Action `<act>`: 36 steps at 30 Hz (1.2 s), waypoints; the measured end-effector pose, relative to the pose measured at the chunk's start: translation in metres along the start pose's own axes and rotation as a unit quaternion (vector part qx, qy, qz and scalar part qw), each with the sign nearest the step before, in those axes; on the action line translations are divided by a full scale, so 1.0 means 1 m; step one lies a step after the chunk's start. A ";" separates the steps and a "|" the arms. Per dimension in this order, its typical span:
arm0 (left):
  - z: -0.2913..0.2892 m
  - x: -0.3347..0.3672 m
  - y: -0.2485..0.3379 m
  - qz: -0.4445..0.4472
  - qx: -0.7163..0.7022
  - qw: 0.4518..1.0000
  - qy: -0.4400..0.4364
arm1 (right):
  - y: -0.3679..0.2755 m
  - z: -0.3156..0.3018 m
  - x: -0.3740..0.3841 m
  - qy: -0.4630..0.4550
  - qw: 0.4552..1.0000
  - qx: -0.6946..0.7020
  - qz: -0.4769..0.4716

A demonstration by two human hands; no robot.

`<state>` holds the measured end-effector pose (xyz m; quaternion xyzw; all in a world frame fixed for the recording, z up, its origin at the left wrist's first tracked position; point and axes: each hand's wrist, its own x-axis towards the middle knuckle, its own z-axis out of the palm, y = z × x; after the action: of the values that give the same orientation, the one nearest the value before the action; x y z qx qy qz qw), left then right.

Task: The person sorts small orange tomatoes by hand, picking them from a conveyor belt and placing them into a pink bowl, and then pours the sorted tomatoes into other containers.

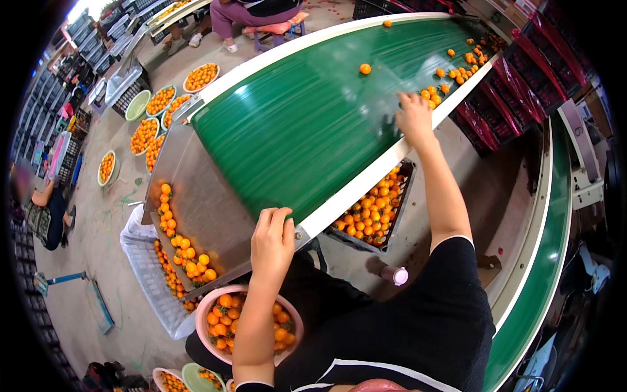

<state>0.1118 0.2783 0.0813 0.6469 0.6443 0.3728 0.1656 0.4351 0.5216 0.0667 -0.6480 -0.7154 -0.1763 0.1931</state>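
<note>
Orange cherry tomatoes (pixel 431 97) lie along the near side of a green conveyor belt (pixel 294 124). My right hand (pixel 415 119) reaches over the belt's near rail, fingers stretched beside the closest tomatoes, with nothing visible in it. At the belt's lower end, my left hand (pixel 272 240) rests by the rail corner, its fingers bent and close together; whatever they hold, if anything, is hidden. Below my left forearm is a pink bowl (pixel 204 326) of tomatoes. More tomatoes (pixel 189 261) line the lower lip of a metal chute (pixel 202 196).
A lined white crate (pixel 140 274) stands under the chute. A dark crate (pixel 408 176) of tomatoes sits below the rail, near a pink-capped bottle (pixel 398 276). Filled bowls (pixel 144 136) are on the floor at left. Another person (pixel 255 16) sits beyond the belt; a second green belt (pixel 555 215) curves at right.
</note>
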 end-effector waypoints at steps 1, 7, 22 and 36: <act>0.000 0.000 -0.002 0.007 0.006 1.000 0.003 | 0.014 0.003 0.004 -0.048 0.998 -0.011 0.042; 0.002 0.003 -0.002 0.013 -0.010 1.000 -0.010 | 0.022 0.004 0.013 -0.107 0.992 0.061 0.031; 0.010 0.012 0.012 -0.024 -0.172 0.984 0.028 | -0.063 -0.053 -0.016 -0.093 0.900 0.420 -0.075; -0.008 0.015 -0.013 -0.187 -0.589 0.786 -0.030 | 0.008 0.025 0.020 -0.192 0.980 -0.039 -0.018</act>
<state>0.0950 0.2917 0.0818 0.3012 0.4028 0.6219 0.6002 0.4405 0.5519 0.0549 -0.6634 -0.7435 -0.0802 0.0235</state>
